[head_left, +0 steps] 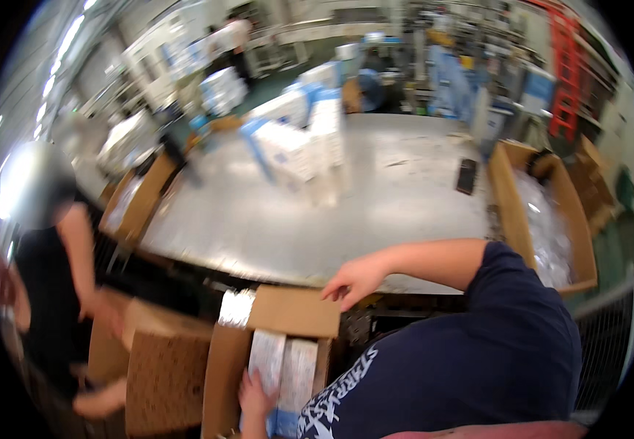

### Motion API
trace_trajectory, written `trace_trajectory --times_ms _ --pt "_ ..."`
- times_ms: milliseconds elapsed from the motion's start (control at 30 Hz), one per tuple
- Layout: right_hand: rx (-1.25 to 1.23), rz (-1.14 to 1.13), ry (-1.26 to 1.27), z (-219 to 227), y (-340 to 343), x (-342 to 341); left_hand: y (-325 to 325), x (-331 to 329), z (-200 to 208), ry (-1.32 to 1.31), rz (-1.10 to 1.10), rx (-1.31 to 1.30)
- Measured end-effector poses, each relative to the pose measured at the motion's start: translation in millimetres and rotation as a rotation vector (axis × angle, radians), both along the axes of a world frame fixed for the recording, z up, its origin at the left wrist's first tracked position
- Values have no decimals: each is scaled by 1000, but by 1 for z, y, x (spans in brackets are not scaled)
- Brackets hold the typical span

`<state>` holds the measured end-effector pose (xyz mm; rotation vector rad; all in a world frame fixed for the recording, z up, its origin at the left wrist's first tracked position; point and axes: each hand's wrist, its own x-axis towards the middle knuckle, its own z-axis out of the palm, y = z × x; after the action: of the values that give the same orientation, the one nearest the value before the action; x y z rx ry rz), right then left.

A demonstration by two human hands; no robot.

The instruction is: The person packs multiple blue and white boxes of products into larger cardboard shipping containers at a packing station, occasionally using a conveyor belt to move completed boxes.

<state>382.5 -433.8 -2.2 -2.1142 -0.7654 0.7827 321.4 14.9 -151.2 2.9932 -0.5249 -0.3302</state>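
Note:
An open cardboard box [223, 384] stands below the near edge of the metal table. Inside it lie white printed packages [301, 366] with some blue near the bottom. My left hand [256, 399] reaches into the box, its fingers stretched out against the left package [267, 351]. My right hand [361, 281] is at the right corner of the raised far flap [295, 311], fingers bent around its edge. A shiny, silvery patch [237, 308] shows beside the flap's left end.
White and blue packs [284, 146] stand on the metal table [397, 190], with a dark phone [466, 176] at its right. A carton of clear plastic [544, 219] flanks the table. On my left, a co-worker [54, 293] bends over another cardboard box [163, 380].

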Motion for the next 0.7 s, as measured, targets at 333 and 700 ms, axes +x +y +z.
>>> trace_trajectory --times_ms 333,700 --pt "-8 -268 -73 -43 -94 61 -46 7 -116 -159 -12 274" --pt "-666 -892 -948 -29 -134 353 -43 53 -7 468 474 -28"
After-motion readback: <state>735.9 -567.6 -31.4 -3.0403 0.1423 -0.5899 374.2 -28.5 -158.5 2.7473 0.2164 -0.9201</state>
